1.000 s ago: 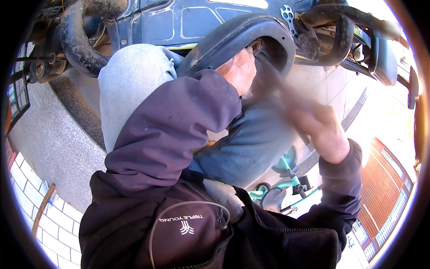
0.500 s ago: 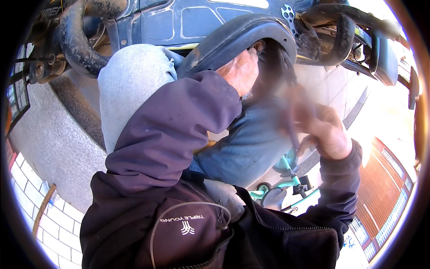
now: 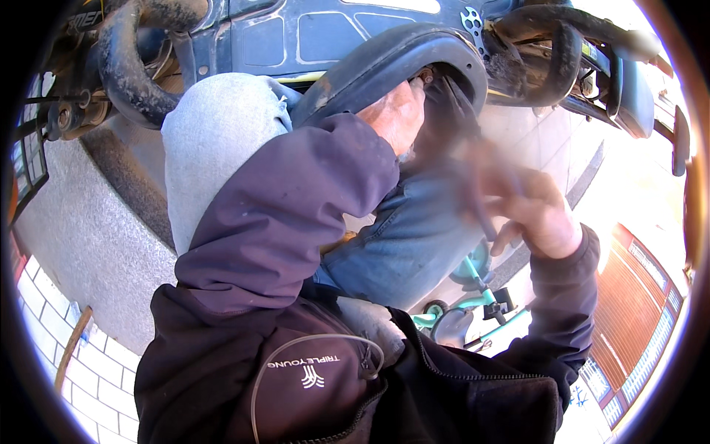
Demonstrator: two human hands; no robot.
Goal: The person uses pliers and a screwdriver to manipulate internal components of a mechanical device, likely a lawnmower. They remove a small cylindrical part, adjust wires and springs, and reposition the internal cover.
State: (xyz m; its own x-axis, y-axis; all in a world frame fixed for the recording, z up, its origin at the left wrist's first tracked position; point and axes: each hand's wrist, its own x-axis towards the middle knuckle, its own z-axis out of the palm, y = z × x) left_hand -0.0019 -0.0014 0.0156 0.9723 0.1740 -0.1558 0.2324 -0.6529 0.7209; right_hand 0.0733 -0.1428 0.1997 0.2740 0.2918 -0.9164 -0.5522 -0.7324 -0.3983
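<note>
The bare left hand (image 3: 396, 115) reaches into the black curved rubber tyre (image 3: 370, 68), far centre; whether its fingers or the blurred right hand (image 3: 540, 211) pinch anything, I cannot tell; likely tyre work, needing steady support

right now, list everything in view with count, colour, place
curved shell: 1, dark grey, upper middle
round fitting: 1, rusty brown, inside shell
blurred strip: 1, dark, right of centre
vehicle panel: 1, blue, top
curved bars: at least 2, black, flanking panel
holed plate: 1, pale, panel's right
small cycle: 1, turquoise, lower right
stick: 1, brown, lower left
slatted board: 1, brown, far right
jeans legs: 2, blue, centre to left
jacket: 1, dark purple, bottom
left grip: 1, bare, at shell
right grip: 1, bare, right of centre
</note>
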